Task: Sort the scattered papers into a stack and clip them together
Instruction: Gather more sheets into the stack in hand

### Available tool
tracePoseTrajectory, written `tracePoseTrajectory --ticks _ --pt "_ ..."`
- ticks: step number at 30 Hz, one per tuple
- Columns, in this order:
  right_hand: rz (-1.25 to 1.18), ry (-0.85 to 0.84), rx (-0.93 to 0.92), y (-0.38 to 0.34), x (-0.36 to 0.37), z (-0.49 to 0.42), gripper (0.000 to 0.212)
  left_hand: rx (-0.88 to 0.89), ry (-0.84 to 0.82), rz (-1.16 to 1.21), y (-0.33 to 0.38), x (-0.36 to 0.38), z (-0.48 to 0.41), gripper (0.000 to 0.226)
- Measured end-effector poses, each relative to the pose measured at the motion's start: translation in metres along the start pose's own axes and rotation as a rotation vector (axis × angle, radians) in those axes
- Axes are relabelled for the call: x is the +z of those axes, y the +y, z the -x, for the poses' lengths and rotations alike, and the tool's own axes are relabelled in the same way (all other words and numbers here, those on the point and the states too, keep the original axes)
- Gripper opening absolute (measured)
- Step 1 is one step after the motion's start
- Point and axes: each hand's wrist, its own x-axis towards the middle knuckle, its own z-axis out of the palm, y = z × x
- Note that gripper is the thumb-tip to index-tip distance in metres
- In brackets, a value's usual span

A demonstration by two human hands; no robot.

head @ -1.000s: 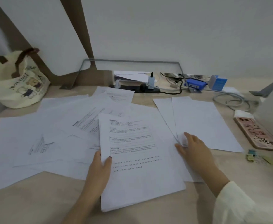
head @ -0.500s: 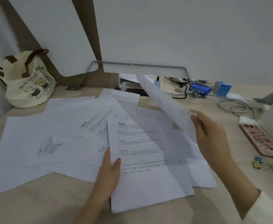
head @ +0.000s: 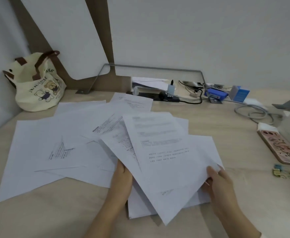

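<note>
several printed sheets sit fanned and uneven between the person's two hands, over the near middle of the desk. their top edges splay apart, and more white paper shows beneath their lower corners. the left hand holds the fan at its left edge, its fingers tucked out of sight under the paper. the right hand pinches the fan's lower right side, thumb on top and fingers curled beneath.

to the left, loose papers lie overlapping across the desk, some with printed text face up, one more lying farther back by the power strip. to the right of the right hand, apart from it, a few small coloured clips lie on the bare wood. just behind them a phone in a pink patterned case lies flat.

at the back left corner a cream tote bag with bear prints and brown handles leans near the wall. along the back run the power strip, a blue box and a coiled grey cable.
</note>
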Motion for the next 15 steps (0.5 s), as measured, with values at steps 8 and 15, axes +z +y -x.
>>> tracePoseTrajectory --ticks 8,15 --pt "0.181 0.043 -0.072 0.014 -0.001 0.005 0.039 -0.031 0.062 0.101 0.003 0.002 0.004 0.052" --pt "0.434 0.000 -0.117 0.013 -0.007 0.004 0.047 -0.018 0.048 0.151 0.002 0.001 0.004 0.077"
